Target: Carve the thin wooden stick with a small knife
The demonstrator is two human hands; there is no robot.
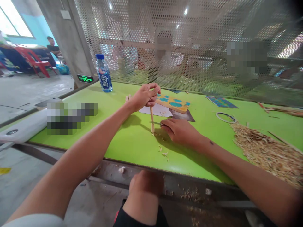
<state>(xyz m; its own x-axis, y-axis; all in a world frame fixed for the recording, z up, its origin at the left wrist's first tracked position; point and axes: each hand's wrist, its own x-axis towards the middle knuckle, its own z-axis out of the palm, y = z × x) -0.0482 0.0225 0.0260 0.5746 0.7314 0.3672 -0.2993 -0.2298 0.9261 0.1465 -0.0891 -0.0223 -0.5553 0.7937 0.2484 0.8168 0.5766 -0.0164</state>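
My left hand is closed around the top of a thin wooden stick. The stick stands nearly upright, its lower end at the green tabletop. In my right hand is a small knife, its handle mostly hidden by the fingers. The thin blade lies across the lower part of the stick. A few curled wood shavings lie on the table below. Behind the hands are a white paper sheet and a yellow board with blue patches.
A large heap of shavings covers the right side, beside a roll of tape. A blue-capped bottle stands back left. Along the far edge rises a perforated metal screen. A white object lies at the left.
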